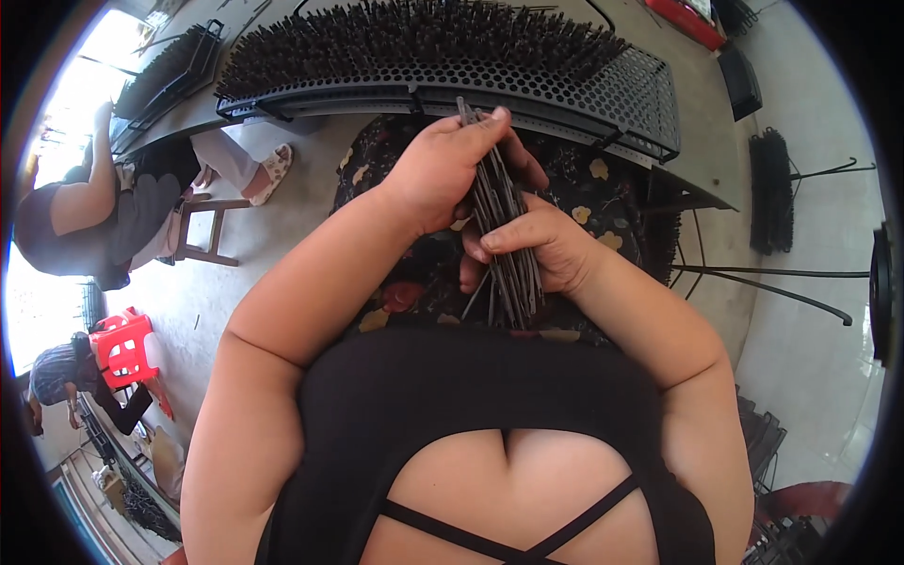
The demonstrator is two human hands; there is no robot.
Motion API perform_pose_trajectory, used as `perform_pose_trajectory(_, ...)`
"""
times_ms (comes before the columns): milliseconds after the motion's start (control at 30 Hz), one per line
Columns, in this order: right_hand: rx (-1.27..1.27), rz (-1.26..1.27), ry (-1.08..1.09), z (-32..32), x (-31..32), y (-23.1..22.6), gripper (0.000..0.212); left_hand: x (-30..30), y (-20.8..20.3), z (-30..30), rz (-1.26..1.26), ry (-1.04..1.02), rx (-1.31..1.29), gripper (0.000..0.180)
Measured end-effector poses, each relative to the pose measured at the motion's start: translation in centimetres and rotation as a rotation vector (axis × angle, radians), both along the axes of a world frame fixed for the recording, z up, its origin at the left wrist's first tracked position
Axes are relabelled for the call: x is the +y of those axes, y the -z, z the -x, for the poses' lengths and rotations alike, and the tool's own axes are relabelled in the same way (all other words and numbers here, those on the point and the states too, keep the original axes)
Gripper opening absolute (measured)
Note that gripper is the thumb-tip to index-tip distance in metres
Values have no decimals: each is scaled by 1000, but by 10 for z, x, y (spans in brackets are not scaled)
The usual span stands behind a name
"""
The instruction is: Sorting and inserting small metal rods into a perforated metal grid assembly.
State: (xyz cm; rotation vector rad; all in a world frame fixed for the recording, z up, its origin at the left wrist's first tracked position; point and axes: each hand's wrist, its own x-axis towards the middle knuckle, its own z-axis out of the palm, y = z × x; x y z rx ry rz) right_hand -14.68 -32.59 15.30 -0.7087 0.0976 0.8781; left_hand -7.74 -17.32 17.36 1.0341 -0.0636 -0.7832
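Note:
A bundle of thin dark sticks [511,268] slants across my lap, held in both hands. My left hand [443,165] is closed around its upper part, with the thumb near the top, where a few ends stick out. Lower down, my right hand [546,247] is closed on the same bundle, thumb across the front and fingertips showing at its left side. The lower ends fan out slightly, and one stick splays to the left. What the sticks are cannot be made out. Just beyond my hands stands a perforated dark metal rack [650,99], densely filled with upright dark sticks [414,47].
The rack rests on a table [702,193]. A dark flowered cloth [603,202] covers my lap. At left a person [113,207] sits beside another filled rack [169,75]; farther back are a second person [61,377] and a red plastic chair [122,348]. More filled racks [772,188] stand at right.

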Motion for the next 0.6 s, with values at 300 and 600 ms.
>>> perform_pose_trajectory(300, -202, 75, 110, -17, -3, -26, 32, 51, -28, -60, 742, -357, 224, 37)
perform_pose_trajectory(600, -228, 362, 457, -27, -2, -19, 23, 12, 4, 6, 18, -168, 394, 26)
